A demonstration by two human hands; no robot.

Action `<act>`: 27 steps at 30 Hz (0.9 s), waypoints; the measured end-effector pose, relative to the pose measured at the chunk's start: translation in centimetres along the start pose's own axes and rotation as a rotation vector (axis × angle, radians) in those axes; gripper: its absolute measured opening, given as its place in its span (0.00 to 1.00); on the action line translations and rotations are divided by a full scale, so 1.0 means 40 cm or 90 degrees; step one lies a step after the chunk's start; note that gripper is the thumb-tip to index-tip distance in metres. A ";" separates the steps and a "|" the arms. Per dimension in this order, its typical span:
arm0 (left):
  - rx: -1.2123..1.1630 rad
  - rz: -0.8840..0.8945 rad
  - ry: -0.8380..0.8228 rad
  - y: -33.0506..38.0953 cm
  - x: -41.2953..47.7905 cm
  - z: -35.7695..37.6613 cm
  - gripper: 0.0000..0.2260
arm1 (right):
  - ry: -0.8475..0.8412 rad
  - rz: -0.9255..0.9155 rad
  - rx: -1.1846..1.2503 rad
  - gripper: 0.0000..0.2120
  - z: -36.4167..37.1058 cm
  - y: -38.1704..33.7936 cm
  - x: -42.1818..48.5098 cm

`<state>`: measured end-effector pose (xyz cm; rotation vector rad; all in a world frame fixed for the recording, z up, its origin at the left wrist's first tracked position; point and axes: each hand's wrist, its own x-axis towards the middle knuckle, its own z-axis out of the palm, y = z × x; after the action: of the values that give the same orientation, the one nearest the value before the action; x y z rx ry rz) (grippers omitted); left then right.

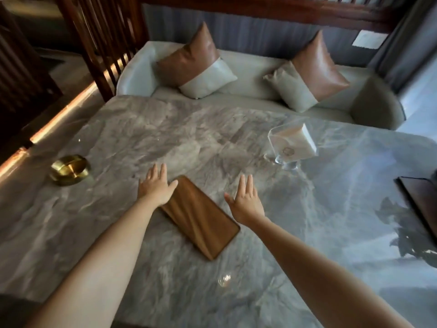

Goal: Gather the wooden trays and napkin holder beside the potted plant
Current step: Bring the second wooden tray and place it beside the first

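A brown wooden tray (201, 221) lies flat and slanted on the marble table (142, 129), near the middle. My left hand (156, 187) hovers open at the tray's far left corner, its thumb over the edge. My right hand (246, 201) is open just right of the tray, apart from it. A clear napkin holder (292, 144) with white napkins stands further back on the right. A darker tray (418, 197) pokes in at the right edge. The potted plant shows only as a dark reflection (406, 233) on the tabletop at the right.
A round brass dish (69, 169) sits near the table's left edge. Behind the table is a pale sofa (250, 65) with two brown-and-white cushions. A wooden slatted screen (99, 43) stands at the back left.
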<state>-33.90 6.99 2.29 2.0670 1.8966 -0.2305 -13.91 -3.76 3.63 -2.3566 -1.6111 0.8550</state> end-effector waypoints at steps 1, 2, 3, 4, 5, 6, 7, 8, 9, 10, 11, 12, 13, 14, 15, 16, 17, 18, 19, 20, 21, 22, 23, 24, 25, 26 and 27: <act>-0.014 -0.017 -0.024 -0.020 0.003 0.021 0.31 | -0.015 0.027 0.021 0.38 0.026 0.004 -0.005; -0.024 -0.028 -0.041 -0.037 0.004 0.040 0.31 | -0.027 0.056 0.044 0.36 0.048 0.007 -0.011; -0.031 -0.034 -0.051 -0.050 0.006 0.056 0.32 | -0.036 0.086 0.064 0.36 0.065 0.008 -0.021; -0.036 -0.038 -0.056 -0.060 0.007 0.069 0.32 | -0.042 0.118 0.082 0.35 0.079 0.010 -0.030; -0.037 -0.041 -0.059 -0.066 0.007 0.078 0.32 | -0.045 0.149 0.100 0.35 0.093 0.013 -0.039; -0.037 -0.043 -0.059 -0.068 0.006 0.083 0.32 | -0.051 0.178 0.118 0.34 0.106 0.017 -0.048; -0.038 -0.047 -0.060 -0.069 0.005 0.086 0.32 | -0.058 0.204 0.138 0.32 0.118 0.020 -0.056; -0.037 -0.053 -0.064 -0.069 0.005 0.087 0.31 | -0.066 0.229 0.159 0.31 0.133 0.024 -0.060; -0.037 -0.055 -0.067 -0.069 0.007 0.088 0.31 | -0.071 0.253 0.180 0.29 0.143 0.025 -0.063; -0.035 -0.053 -0.072 -0.069 0.011 0.089 0.30 | -0.078 0.278 0.199 0.26 0.151 0.026 -0.064; -0.036 -0.050 -0.077 -0.068 0.016 0.090 0.30 | -0.088 0.307 0.223 0.24 0.155 0.026 -0.064; -0.039 -0.047 -0.084 -0.066 0.020 0.091 0.29 | -0.096 0.337 0.262 0.23 0.157 0.024 -0.064; -0.044 -0.042 -0.090 -0.062 0.023 0.091 0.29 | -0.105 0.361 0.307 0.21 0.154 0.020 -0.065; -0.047 -0.039 -0.094 -0.057 0.027 0.090 0.29 | -0.107 0.375 0.345 0.20 0.150 0.018 -0.065; -0.050 -0.038 -0.096 -0.052 0.030 0.089 0.28 | -0.104 0.383 0.366 0.20 0.148 0.018 -0.064; -0.053 -0.040 -0.096 -0.047 0.032 0.087 0.28 | -0.100 0.388 0.380 0.21 0.148 0.021 -0.062; -0.057 -0.044 -0.097 -0.043 0.034 0.085 0.28 | -0.097 0.391 0.390 0.21 0.149 0.026 -0.059; -0.062 -0.050 -0.099 -0.041 0.035 0.082 0.28 | -0.093 0.390 0.397 0.22 0.152 0.030 -0.056; -0.068 -0.057 -0.104 -0.039 0.036 0.080 0.28 | -0.087 0.385 0.401 0.22 0.155 0.036 -0.053; -0.075 -0.065 -0.111 -0.040 0.039 0.079 0.28 | -0.084 0.382 0.405 0.22 0.158 0.039 -0.052; -0.084 -0.073 -0.119 -0.039 0.040 0.078 0.28 | -0.082 0.381 0.410 0.20 0.159 0.043 -0.052; -0.092 -0.079 -0.125 -0.037 0.042 0.077 0.28 | -0.076 0.380 0.413 0.17 0.159 0.046 -0.053; -0.101 -0.083 -0.129 -0.033 0.044 0.076 0.28 | -0.070 0.379 0.414 0.15 0.158 0.050 -0.054; -0.113 -0.086 -0.132 -0.027 0.048 0.074 0.28 | -0.064 0.380 0.416 0.14 0.156 0.056 -0.055; -0.126 -0.089 -0.133 -0.017 0.052 0.071 0.29 | -0.061 0.381 0.422 0.14 0.153 0.063 -0.055; -0.134 -0.092 -0.132 -0.006 0.056 0.067 0.30 | -0.060 0.384 0.433 0.14 0.149 0.071 -0.053; -0.135 -0.090 -0.129 0.008 0.061 0.062 0.30 | -0.058 0.389 0.446 0.13 0.145 0.082 -0.050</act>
<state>-33.08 8.41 -0.78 1.7073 1.8576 -0.2513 -14.90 -7.91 -1.83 -2.2620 -0.4295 1.3645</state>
